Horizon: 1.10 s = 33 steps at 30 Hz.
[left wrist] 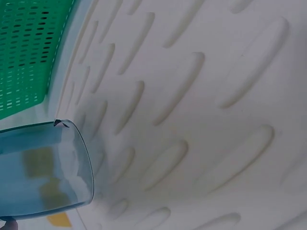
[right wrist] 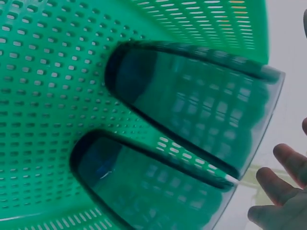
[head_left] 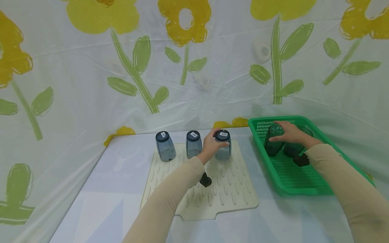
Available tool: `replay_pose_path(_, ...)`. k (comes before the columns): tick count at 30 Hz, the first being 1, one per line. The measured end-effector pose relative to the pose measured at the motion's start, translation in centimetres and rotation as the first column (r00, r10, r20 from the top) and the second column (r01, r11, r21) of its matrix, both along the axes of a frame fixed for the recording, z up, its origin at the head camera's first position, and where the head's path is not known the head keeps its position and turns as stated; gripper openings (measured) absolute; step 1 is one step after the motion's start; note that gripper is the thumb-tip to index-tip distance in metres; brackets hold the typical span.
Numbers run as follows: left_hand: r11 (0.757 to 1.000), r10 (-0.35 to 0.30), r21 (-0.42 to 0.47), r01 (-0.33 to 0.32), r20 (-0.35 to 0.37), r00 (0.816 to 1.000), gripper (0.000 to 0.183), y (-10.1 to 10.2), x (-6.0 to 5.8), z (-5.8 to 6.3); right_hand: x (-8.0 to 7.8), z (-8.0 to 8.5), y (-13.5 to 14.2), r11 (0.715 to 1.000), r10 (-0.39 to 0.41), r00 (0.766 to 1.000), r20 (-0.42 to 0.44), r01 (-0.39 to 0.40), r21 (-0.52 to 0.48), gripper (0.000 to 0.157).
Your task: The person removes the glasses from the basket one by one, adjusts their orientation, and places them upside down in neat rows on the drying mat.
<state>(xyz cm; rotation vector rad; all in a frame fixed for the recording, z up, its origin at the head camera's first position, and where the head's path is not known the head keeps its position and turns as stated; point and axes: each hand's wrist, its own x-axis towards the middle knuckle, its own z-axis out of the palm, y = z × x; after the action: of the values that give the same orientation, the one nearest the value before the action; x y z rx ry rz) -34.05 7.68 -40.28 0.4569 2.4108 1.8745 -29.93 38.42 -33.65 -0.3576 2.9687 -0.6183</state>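
My left hand (head_left: 210, 145) grips an upside-down blue-tinted drinking glass (head_left: 223, 154), its labelled base uppermost, over the far right part of a cream draining mat (head_left: 225, 189). In the left wrist view the same glass (left wrist: 43, 167) shows its rim close to the ridged mat. Two more upside-down glasses, a middle glass (head_left: 193, 145) and a left glass (head_left: 165, 148), stand in line with it. My right hand (head_left: 288, 133) is at the rim of a glass (right wrist: 192, 100) standing mouth up in the green basket; its fingers are spread. A second glass (right wrist: 158, 187) stands beside that one.
The green perforated basket (head_left: 276, 175) sits right of the mat on a pale patterned tablecloth (head_left: 115, 175). Behind the table hangs a white sheet (head_left: 218, 74) printed with yellow flowers. Black wrist-camera mounts hang below both wrists.
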Motion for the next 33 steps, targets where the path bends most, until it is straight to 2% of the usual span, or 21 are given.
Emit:
replay_pose_path(7,1.0,0.007,-0.012,-0.007,-0.021,1.0,0.067,0.3,-0.3,-0.7,-0.2,-0.5,0.5,1.0,-0.018,1.0,-0.001,0.018,0.025,0.09)
replay_pose_path(14,1.0,0.002,-0.007,-0.002,-0.035,0.999,0.067,0.4,-0.5,-1.4,-0.3,-0.8,0.4,1.0,-0.025,1.0,0.012,0.025,-0.004,0.09)
replay_pose_path(23,1.0,0.009,0.006,-0.009,-0.031,0.999,0.067,0.7,-0.3,-1.7,0.0,-0.9,0.4,0.998,-0.056,0.998,0.037,0.055,0.007,0.092)
replay_pose_path(33,0.999,0.006,0.05,-0.005,-0.017,1.0,0.067,0.6,0.2,-1.8,-0.3,-1.4,0.5,0.997,-0.074,0.997,0.024,0.074,0.035,0.094)
